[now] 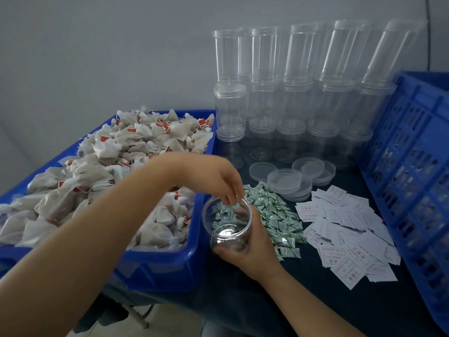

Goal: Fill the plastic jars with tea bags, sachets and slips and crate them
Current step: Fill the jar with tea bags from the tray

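My right hand (252,251) grips a clear plastic jar (227,224), lidless and tilted toward me, just right of the blue bin's corner. My left hand (218,178) hovers over the jar's mouth, fingers pointing down at the far rim, and I see nothing between them. The jar's bottom looks bare; green shapes show through its wall. A blue bin (170,271) heaped with tea bags (116,171) sits at the left. Green-and-white sachets (279,220) lie in a pile right of the jar, with white printed slips (345,229) beyond them.
Stacks of empty clear jars (291,93) stand against the wall at the back. Several loose lids (291,178) lie in front of them. A blue slatted crate (413,166) stands at the right edge on the dark tabletop (303,300).
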### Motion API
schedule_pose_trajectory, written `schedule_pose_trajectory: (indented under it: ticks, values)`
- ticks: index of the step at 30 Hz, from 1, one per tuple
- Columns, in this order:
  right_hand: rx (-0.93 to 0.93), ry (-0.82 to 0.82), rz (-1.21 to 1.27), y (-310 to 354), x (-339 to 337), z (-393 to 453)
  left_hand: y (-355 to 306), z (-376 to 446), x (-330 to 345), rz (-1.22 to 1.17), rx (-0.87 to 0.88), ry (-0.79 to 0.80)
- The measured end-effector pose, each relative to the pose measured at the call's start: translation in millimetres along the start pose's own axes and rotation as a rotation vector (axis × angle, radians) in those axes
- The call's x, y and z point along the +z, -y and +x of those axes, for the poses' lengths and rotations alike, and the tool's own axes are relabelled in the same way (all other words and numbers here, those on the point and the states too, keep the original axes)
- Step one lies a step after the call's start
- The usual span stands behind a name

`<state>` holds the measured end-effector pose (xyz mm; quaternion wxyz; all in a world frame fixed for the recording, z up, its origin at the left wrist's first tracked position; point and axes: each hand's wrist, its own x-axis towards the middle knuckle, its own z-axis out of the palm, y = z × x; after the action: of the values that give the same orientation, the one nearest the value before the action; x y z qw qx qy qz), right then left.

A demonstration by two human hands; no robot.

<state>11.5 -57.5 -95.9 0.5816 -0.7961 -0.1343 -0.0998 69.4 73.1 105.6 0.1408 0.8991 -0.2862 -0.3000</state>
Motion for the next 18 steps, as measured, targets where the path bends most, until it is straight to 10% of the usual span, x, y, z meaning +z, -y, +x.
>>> schedule_pose_trajectory:
  ticks: [11, 18]
  values:
    - [0.047, 0.027, -0.001, 1, 0, -3, 99, 20, 0, -0.15, -0.173, -1.053]
    - [0.065, 0.027, 0.014, 0, -1, -3, 140, 40, 28, 0.181, -0.334, -1.006]
